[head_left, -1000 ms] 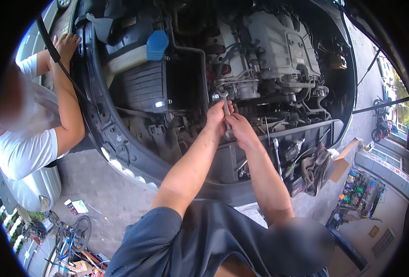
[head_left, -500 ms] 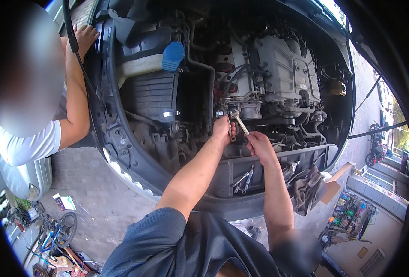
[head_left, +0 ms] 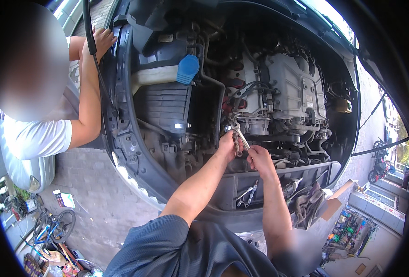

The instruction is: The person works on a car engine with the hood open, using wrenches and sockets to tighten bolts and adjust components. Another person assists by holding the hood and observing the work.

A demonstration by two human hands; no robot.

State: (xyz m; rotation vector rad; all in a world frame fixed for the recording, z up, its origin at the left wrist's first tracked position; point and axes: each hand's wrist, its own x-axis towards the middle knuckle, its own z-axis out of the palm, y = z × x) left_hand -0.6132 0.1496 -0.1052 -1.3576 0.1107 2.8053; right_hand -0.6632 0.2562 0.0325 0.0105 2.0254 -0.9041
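Note:
My right hand (head_left: 260, 159) is closed around the lower end of a silver combination wrench (head_left: 242, 138). The wrench slants up and left, its head beside a fitting at the front of the engine (head_left: 255, 125). Just left of it, my left hand (head_left: 229, 142) is closed on a second wrench (head_left: 238, 148), whose ring end points down past the fingers. Its upper end is mostly hidden among the metal parts there. The two wrenches lie close together; whether they touch, I cannot tell.
A blue-capped filler neck (head_left: 188, 69) and a ribbed black box (head_left: 163, 108) sit left. Several metal tools (head_left: 247, 194) lie in the front trim tray, with a dark cloth (head_left: 308, 203) to their right. A co-worker's arm (head_left: 90, 99) rests on the car's left edge.
The view has shifted, so the engine bay appears lower and further right. My right hand and its wrench have come slightly closer to my left hand. Both grips stay the same.

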